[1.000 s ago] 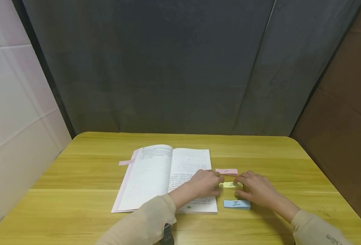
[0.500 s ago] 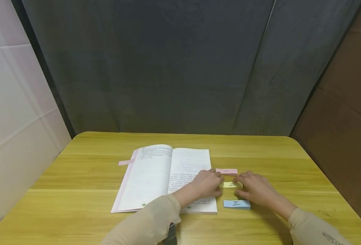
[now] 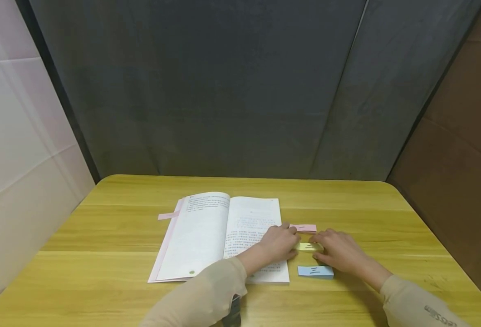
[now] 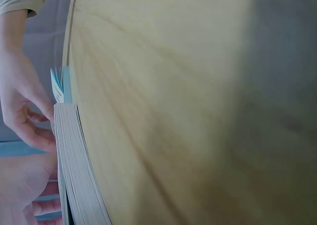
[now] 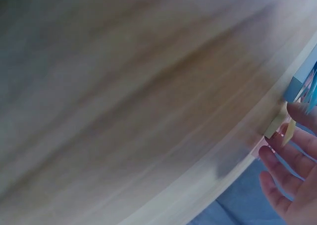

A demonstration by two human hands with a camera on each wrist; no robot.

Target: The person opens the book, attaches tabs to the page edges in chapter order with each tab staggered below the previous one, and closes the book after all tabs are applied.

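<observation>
A small yellow sticky note pad (image 3: 310, 246), marked with two dark strokes, lies just right of the open book (image 3: 199, 236). My left hand (image 3: 278, 243) reaches over the book's right page and grips the pad's left end between thumb and fingers. From the other side, my right hand (image 3: 338, 251) pinches its right end. A yellow sheet (image 5: 289, 132) stands raised by the right fingers in the right wrist view. The pink sticky note pad (image 3: 305, 228) lies beyond, the blue sticky note pad (image 3: 316, 272) nearer. The book blocks the left fingertips in the left wrist view.
A pink paper tab (image 3: 168, 216) sticks out from the book's left edge. Everything lies on a wood-grain table (image 3: 101, 254). Behind it hangs a dark cloth (image 3: 208, 91), with a pale cloth on the left and a brown one on the right.
My left hand and forearm have shifted slightly to the right, covering the left end of the pink pad. The right hand has edged a little left. The pads and book stay put.
</observation>
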